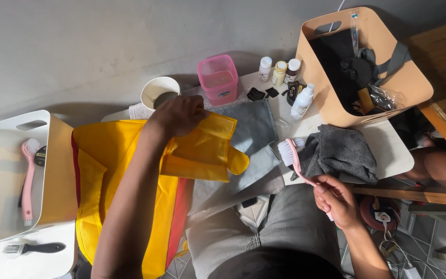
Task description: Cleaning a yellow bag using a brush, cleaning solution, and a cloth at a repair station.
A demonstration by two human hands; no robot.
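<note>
Single head cam, looks steeply down, close over lap, small table [388, 150], both hands.

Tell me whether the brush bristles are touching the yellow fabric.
Apart. The head view shows the pink brush, held in the right hand, with grey cloth visible between its bristles and the yellow fabric.

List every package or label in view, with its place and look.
Three small bottles: row beyond the grey cloth; white, yellowish and dark caps.
White squeeze bottle: leaning beside the tan bin.
Pink tub: small label on its front.
Black tags: flat near the bottles.
</note>
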